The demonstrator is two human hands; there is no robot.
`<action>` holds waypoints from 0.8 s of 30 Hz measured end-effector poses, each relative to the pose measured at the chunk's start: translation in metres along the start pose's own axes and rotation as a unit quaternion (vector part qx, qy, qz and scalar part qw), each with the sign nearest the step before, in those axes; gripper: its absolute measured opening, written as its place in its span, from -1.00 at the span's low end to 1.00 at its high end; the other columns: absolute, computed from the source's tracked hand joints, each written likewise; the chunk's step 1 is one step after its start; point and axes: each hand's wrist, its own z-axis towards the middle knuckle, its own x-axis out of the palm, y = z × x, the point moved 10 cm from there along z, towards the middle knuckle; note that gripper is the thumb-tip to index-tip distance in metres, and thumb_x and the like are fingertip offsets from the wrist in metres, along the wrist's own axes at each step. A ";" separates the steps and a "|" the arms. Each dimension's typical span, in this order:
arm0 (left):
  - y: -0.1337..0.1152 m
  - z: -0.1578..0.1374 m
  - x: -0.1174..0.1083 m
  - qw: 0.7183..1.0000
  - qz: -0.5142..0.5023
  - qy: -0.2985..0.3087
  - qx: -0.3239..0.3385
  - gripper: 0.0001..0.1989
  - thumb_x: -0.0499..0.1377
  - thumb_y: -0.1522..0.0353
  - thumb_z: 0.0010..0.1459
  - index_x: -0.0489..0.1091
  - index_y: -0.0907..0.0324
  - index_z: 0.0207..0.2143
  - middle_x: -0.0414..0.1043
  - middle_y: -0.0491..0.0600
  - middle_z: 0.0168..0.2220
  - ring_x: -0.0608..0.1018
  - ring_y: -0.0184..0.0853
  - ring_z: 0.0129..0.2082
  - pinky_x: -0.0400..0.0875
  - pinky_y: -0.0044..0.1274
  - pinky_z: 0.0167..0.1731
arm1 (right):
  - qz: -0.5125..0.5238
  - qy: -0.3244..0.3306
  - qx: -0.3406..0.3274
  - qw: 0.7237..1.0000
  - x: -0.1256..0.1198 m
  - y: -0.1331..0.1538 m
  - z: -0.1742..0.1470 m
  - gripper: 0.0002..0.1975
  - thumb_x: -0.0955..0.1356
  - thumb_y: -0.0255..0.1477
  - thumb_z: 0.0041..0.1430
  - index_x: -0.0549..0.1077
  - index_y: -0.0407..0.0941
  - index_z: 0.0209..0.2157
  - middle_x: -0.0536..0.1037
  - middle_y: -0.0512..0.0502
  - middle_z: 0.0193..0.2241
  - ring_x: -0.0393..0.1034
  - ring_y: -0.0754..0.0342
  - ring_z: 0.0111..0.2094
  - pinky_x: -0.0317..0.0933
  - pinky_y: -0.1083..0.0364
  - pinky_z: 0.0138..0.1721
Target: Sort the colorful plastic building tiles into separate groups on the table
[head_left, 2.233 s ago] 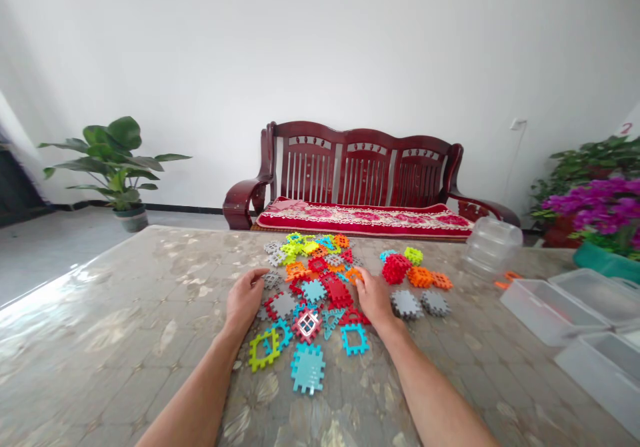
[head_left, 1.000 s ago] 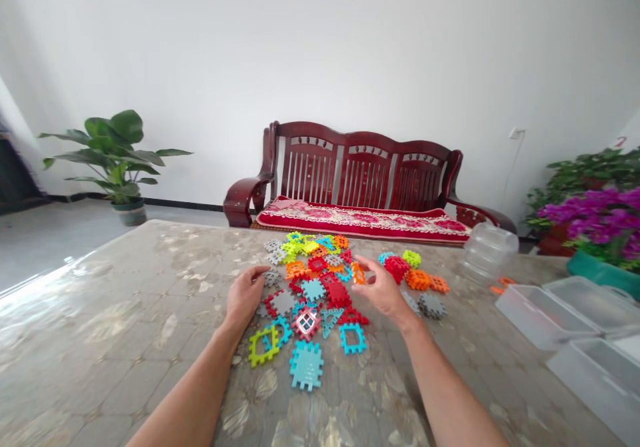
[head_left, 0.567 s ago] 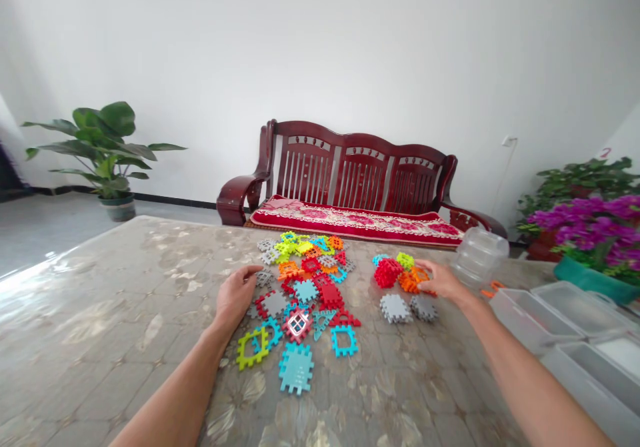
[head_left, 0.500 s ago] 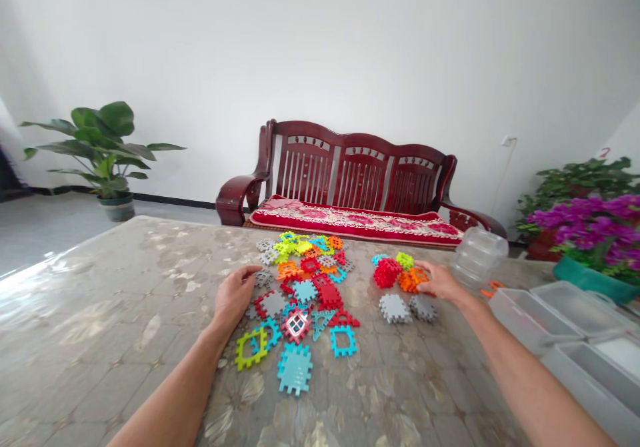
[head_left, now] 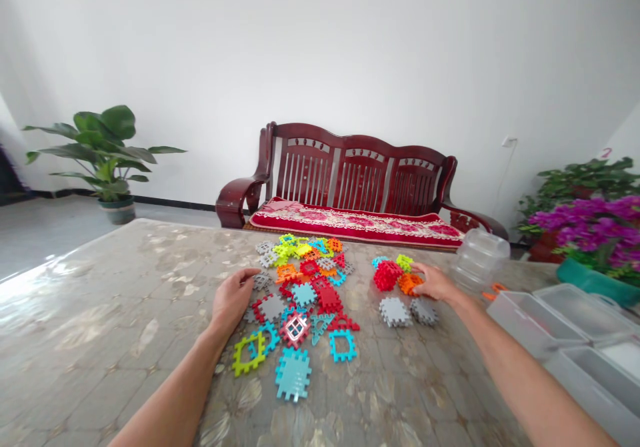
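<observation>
My right hand [head_left: 433,282] has its fingers and thumb at the right edge of an orange interlocking plastic tile [head_left: 409,284]. That tile lies against a cluster of red tiles [head_left: 387,275], with a small lime-green tile [head_left: 405,263] behind it. Just in front of the cluster are a light grey square tile [head_left: 395,311] and a darker grey tile [head_left: 424,311]. My left hand [head_left: 233,300] rests on the table at the left edge of a mixed heap of toothed tiles. Its extended fingers reach a grey tile [head_left: 262,281]; nothing shows in its grasp.
Clear plastic boxes [head_left: 533,327] stand at the table's right, with a transparent container [head_left: 481,258] and orange pieces [head_left: 494,291] behind them. Purple flowers [head_left: 595,230] are at far right. Beyond the patterned table [head_left: 125,340] is a wooden bench [head_left: 340,167]; a potted plant [head_left: 107,160] stands left.
My right hand and the orange tile have shifted very slightly left. My left hand stays by the grey tile, and the view has tilted a little.
</observation>
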 end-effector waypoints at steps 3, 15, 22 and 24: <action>-0.002 -0.001 -0.001 1.000 0.008 -0.001 -0.003 -0.66 0.05 0.37 0.12 0.56 0.08 -0.14 0.63 -0.10 -0.24 0.59 -0.30 -0.26 0.42 -0.56 -0.23 | 0.016 -0.021 0.003 1.000 -0.008 0.002 -0.002 -0.37 0.46 -0.53 -0.33 0.54 -0.11 -0.05 0.61 -0.18 -0.06 0.49 -0.17 -0.03 0.29 -0.10 0.07; -0.008 -0.004 -0.002 1.000 0.006 0.005 -0.007 -0.67 0.04 0.41 0.14 0.55 0.09 -0.13 0.61 -0.05 -0.14 0.58 -0.26 -0.15 0.40 -0.51 -0.13 | 0.121 -0.009 -0.115 0.986 0.028 0.177 -0.013 -0.70 0.33 -0.46 0.06 0.58 -0.07 -0.16 0.66 -0.09 -0.22 0.55 -0.02 -0.21 0.39 0.01 -0.11; -0.009 -0.006 -0.002 1.000 -0.002 0.010 -0.018 -0.66 0.03 0.42 0.14 0.55 0.09 -0.13 0.60 -0.06 -0.13 0.57 -0.26 -0.13 0.39 -0.52 -0.14 | -0.014 0.047 -0.184 0.982 0.109 0.233 -0.004 -0.63 0.31 -0.63 0.03 0.57 -0.05 -0.15 0.60 -0.08 -0.11 0.45 -0.03 -0.05 0.27 0.00 0.05; -0.010 -0.006 -0.002 1.000 -0.005 0.010 -0.018 -0.66 0.03 0.43 0.15 0.55 0.09 -0.13 0.59 -0.05 -0.11 0.57 -0.26 -0.11 0.38 -0.52 -0.12 | -0.043 0.037 -0.200 0.978 0.119 0.237 0.000 -0.57 0.29 -0.68 0.02 0.56 -0.04 -0.13 0.56 -0.07 -0.06 0.40 -0.01 0.01 0.22 0.03 0.10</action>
